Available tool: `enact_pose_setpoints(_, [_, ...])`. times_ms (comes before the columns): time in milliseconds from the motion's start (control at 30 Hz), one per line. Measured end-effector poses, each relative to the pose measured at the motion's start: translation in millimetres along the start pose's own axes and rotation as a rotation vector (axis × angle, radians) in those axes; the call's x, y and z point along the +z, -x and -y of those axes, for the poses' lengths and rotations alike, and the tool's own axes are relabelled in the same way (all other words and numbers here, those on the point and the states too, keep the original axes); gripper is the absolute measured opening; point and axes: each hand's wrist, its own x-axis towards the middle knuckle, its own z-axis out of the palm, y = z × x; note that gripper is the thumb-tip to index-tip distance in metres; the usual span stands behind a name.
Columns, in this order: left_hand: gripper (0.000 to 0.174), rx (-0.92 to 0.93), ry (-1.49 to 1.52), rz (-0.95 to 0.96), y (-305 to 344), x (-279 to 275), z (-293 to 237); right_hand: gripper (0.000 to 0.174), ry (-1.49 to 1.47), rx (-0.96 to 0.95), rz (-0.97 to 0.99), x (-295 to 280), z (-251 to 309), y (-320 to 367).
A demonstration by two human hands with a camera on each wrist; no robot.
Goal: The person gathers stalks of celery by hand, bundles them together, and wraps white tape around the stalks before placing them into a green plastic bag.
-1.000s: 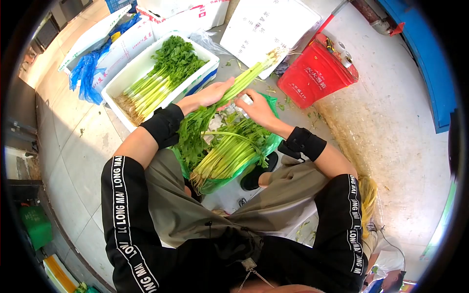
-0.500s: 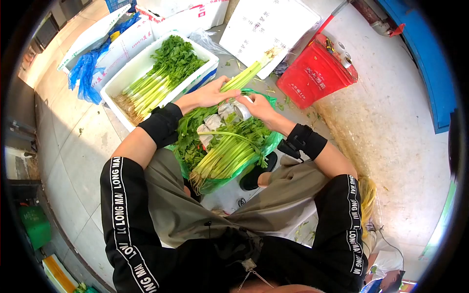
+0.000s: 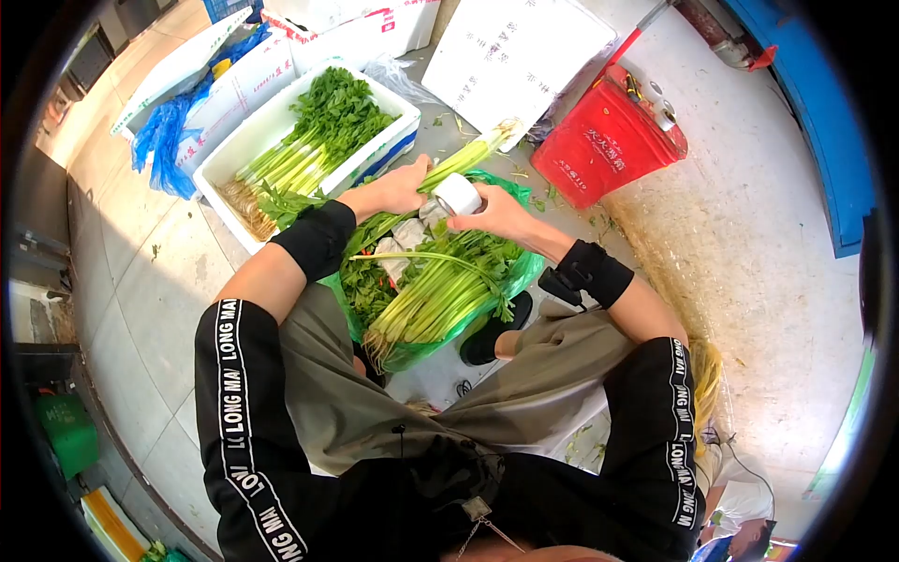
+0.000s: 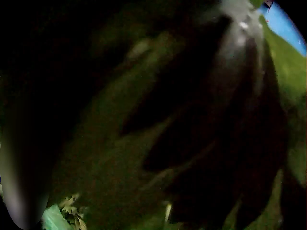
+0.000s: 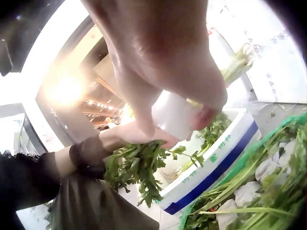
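Note:
My left hand (image 3: 405, 185) grips a bunch of celery (image 3: 476, 153) around its stalks, the root ends pointing away to the upper right. Its leaves hang past the left wrist toward the foam box. In my right hand (image 3: 496, 214) is a roll of white tape (image 3: 457, 194), held close against the stalks. The right wrist view shows the roll (image 5: 171, 114) between thumb and fingers, with celery leaves (image 5: 136, 167) drooping under the left hand. Dark, blurred leaves (image 4: 206, 129) fill most of the left wrist view, hiding the left fingers.
Between the feet, an opened green plastic bag (image 3: 524, 272) bears loose celery (image 3: 426, 300) and crumpled pale paper (image 3: 398, 248). A white foam box (image 3: 398, 103) with more celery stands at the left. A red bucket (image 3: 599, 140) and a white foam lid (image 3: 510, 56) are ahead.
The bunch's leaves have swung from over the bag to the left, beside the foam box. The right hand has turned the tape roll, which now shows its face next to the stalks.

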Motion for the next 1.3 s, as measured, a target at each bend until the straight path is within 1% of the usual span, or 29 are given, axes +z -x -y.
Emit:
enact_pose_setpoints(33, [0.051, -0.06, -0.04, 0.012, 0, 1, -1, 0.052, -0.001, 0.001, 0.001, 1, -2, -2])
enact_pose_setpoints(100, [0.051, -0.081, -0.058, 0.056, 1, 1, -5, 0.057, 0.318, -0.172, -0.251, 4, -5, -6])
enact_pose_setpoints(133, [0.051, -0.1, -0.075, 0.1, 2, 1, -8, 0.057, 0.318, -0.17, -0.251, 4, -4, -6])
enact_pose_setpoints(200, [0.053, -0.076, -0.057, 0.132, 1, 7, -10, 0.057, 0.608, -0.376, -0.36, 2, -1, -4])
enact_pose_setpoints(233, [0.055, -0.054, -0.041, 0.162, 1, 10, -10, 0.057, 0.608, -0.375, -0.361, 1, -4, -8])
enact_pose_setpoints(267, [0.055, -0.053, -0.041, 0.163, 1, 13, -10, 0.058, 0.626, -0.469, -0.386, -2, -9, -14])
enact_pose_setpoints(300, [0.062, 0.071, -0.037, 0.187, 3, 15, -11, 0.058, 0.643, -0.565, -0.409, -2, -8, -17])
enact_pose_setpoints(333, [0.071, 0.194, -0.033, 0.211, 5, 17, -12, 0.058, 0.643, -0.566, -0.408, -3, -7, -17])
enact_pose_setpoints(367, [0.071, 0.195, -0.034, 0.211, 6, 17, -13, 0.059, 0.181, -0.32, -0.203, -5, -6, -17])
enact_pose_setpoints(400, [0.065, 0.206, 0.014, 0.206, 8, 16, -15, 0.059, -0.276, -0.065, 0.006, -5, -4, -17])
enact_pose_setpoints(467, [0.054, 0.227, 0.111, 0.199, 12, 14, -18, 0.059, -0.249, -0.077, 0.052, -6, -8, -14])
enact_pose_setpoints(533, [0.053, 0.256, 0.177, 0.218, 14, 14, -16, 0.065, -0.242, -0.186, 0.094, -5, -7, -9])
enact_pose_setpoints(567, [0.052, 0.285, 0.243, 0.24, 14, 15, -15, 0.065, -0.245, -0.184, 0.093, -5, -6, -8])
enact_pose_setpoints(600, [0.052, 0.285, 0.242, 0.246, 10, 18, -10, 0.061, -0.226, -0.189, 0.136, -5, -7, -8])
enact_pose_setpoints(667, [0.053, 0.293, 0.064, 0.452, 2, 21, -1, 0.057, -0.214, -0.196, 0.175, -6, -7, -11])
enact_pose_setpoints(700, [0.059, 0.267, 0.076, 0.488, 6, 19, -11, 0.05, -0.282, -0.174, 0.168, -6, -6, -13])
enact_pose_setpoints(733, [0.059, 0.266, 0.075, 0.493, 8, 24, -12, 0.044, -0.348, -0.153, 0.162, -6, -5, -14])
enact_pose_setpoints(767, [0.061, 0.277, 0.051, 0.443, 10, 27, -15, 0.043, -0.432, -0.068, 0.142, -7, -4, -14])
enact_pose_setpoints(800, [0.062, 0.289, 0.028, 0.392, 11, 29, -17, 0.043, -0.435, -0.068, 0.139, -8, -4, -15])
enact_pose_setpoints(867, [0.066, 0.324, -0.004, 0.417, 9, 27, -22, 0.046, -0.696, -0.067, 0.198, -10, -4, -16])
enact_pose_setpoints(933, [0.064, 0.172, -0.141, 0.556, 7, 28, -26, 0.048, -0.689, -0.109, 0.214, -10, -5, -16])
enact_pose_setpoints(967, [0.058, 0.349, -0.127, 0.397, 14, 31, -21, 0.051, -0.678, -0.146, 0.231, -10, -7, -15])
enact_pose_setpoints(1033, [0.056, 0.312, -0.171, 0.423, 21, 22, -40, 0.061, -0.659, -0.208, 0.312, -15, -3, -13])
enact_pose_setpoints(1067, [0.054, 0.272, -0.218, 0.446, 26, 15, -51, 0.061, -0.663, -0.209, 0.31, -20, 0, -10])
enact_pose_setpoints(1133, [0.051, 0.284, -0.243, 0.45, 35, 6, -63, 0.064, -0.559, -0.293, 0.385, -29, 9, -5])
enact_pose_setpoints(1167, [0.048, 0.294, -0.264, 0.448, 38, 2, -67, 0.07, -0.528, -0.261, 0.415, -37, 17, 2])
enact_pose_setpoints(1200, [0.048, 0.285, -0.266, 0.447, 42, -1, -69, 0.07, -0.531, -0.266, 0.423, -45, 22, 2])
enact_pose_setpoints(1267, [0.041, 0.327, -0.228, 0.451, 48, -5, -67, 0.074, -0.29, -0.196, 0.519, -67, 21, -4])
enact_pose_setpoints(1300, [0.036, 0.366, -0.183, 0.438, 50, -8, -67, 0.076, -0.186, -0.108, 0.592, -82, 0, -20])
